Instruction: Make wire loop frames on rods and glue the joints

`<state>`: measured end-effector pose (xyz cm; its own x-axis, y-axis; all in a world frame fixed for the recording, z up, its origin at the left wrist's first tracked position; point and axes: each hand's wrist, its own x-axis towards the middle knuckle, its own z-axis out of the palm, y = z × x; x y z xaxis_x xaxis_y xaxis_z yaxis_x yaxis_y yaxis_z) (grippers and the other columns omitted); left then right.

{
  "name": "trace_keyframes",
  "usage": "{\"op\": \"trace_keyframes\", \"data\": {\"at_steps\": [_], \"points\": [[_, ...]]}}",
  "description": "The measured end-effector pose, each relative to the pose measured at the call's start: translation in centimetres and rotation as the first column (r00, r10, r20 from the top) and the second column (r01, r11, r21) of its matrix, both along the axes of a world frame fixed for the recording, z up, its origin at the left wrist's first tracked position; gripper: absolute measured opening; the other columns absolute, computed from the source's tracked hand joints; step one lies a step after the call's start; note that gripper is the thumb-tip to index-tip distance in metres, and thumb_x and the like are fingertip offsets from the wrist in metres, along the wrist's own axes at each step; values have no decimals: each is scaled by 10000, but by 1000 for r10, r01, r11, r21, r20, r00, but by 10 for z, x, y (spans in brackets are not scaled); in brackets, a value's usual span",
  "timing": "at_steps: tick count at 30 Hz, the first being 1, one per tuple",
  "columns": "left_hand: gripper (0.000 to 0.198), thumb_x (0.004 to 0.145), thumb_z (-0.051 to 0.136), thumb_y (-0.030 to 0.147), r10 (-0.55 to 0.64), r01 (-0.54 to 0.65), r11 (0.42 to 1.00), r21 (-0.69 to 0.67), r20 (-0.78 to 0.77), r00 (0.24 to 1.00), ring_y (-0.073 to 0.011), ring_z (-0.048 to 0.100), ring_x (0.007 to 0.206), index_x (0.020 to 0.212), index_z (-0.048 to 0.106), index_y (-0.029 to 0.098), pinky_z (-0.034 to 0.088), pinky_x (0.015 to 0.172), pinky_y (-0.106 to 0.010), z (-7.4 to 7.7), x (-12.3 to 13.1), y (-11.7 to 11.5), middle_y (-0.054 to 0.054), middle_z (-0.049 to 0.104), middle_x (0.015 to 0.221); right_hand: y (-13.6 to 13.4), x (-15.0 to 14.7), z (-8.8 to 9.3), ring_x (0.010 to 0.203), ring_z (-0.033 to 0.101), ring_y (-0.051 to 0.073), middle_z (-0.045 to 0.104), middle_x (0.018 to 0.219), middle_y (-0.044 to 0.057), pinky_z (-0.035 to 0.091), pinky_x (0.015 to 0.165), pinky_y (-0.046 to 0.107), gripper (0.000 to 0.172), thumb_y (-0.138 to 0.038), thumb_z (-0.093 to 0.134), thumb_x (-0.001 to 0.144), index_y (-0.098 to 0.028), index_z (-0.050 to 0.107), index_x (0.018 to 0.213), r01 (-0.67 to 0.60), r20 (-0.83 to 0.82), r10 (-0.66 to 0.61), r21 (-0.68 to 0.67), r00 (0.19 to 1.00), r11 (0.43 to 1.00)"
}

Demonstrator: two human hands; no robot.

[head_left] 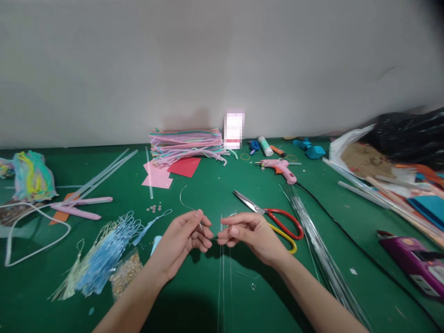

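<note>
Over the middle of the green table [208, 296], my left hand [189, 233] pinches a thin silvery wire [181, 198] between thumb and fingers. One end of this wire curves up and away past the fingertips. Close by, my right hand [248, 231] has its thumb and fingers pressed together on what looks like the same thin wire. The fingertips of both hands are a small gap apart. Beneath them, several fine straight wires [223, 286] run toward the table's near edge. Scissors [258, 209] with one red and one yellow handle lie just beyond my right hand.
Blue tassels [104, 266] and a bag of gold beads [126, 273] lie left, near a pink hair straightener [83, 208]. Pipe cleaners [187, 143] line the wall. Rightward are a pink glue gun [282, 169], a wire bundle [319, 240] and a purple power strip [412, 263].
</note>
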<state>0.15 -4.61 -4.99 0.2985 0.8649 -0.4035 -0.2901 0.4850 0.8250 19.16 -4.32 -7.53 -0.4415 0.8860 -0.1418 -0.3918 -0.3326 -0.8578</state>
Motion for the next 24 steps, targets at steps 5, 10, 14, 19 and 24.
{"op": "trace_keyframes", "data": {"at_steps": [5, 10, 14, 19, 24], "points": [[344, 828, 657, 476, -79, 81, 996, 22, -97, 992, -105, 636, 500, 789, 654, 135, 504, 474, -174, 0, -2, 1, -17, 658, 594, 0, 1, -1, 667, 740, 148, 771, 755, 49, 580, 591, 191, 159, -276, 766, 751, -186, 748, 882, -62, -5, 62, -3, 998, 998], [341, 830, 656, 479, -53, 57, 998, 25, -122, 991, -99, 637, 502, 798, 660, 139, 500, 473, -167, -1, -6, 4, -21, 673, 625, 2, 1, -3, 683, 735, 151, 767, 760, 61, 581, 618, 231, 229, -356, 738, 775, -175, 738, 916, -10, 38, 10, 23, 999, 1000], [358, 837, 640, 488, -145, 151, 988, 26, -160, 976, -120, 647, 495, 787, 653, 133, 509, 465, -186, 0, -7, 3, -40, 682, 615, 2, 1, -3, 598, 712, 133, 745, 673, 44, 558, 567, 216, 231, -379, 726, 783, -159, 734, 852, -39, 66, 38, 20, 997, 999], [357, 844, 625, 490, -154, 166, 985, 38, -219, 964, -123, 637, 480, 788, 649, 138, 505, 453, -196, 2, -9, 4, -43, 684, 628, 2, 1, -3, 646, 718, 133, 757, 730, 51, 559, 590, 219, 238, -381, 710, 801, -163, 735, 895, -34, 67, 31, 36, 997, 999], [332, 850, 620, 471, -105, 136, 987, 87, -294, 950, -121, 629, 480, 790, 656, 147, 500, 461, -203, 3, -16, 9, -47, 690, 653, 5, 0, -6, 668, 711, 137, 755, 757, 65, 561, 611, 239, 262, -405, 694, 807, -153, 736, 868, -26, 161, 16, 62, 987, 998]]}}
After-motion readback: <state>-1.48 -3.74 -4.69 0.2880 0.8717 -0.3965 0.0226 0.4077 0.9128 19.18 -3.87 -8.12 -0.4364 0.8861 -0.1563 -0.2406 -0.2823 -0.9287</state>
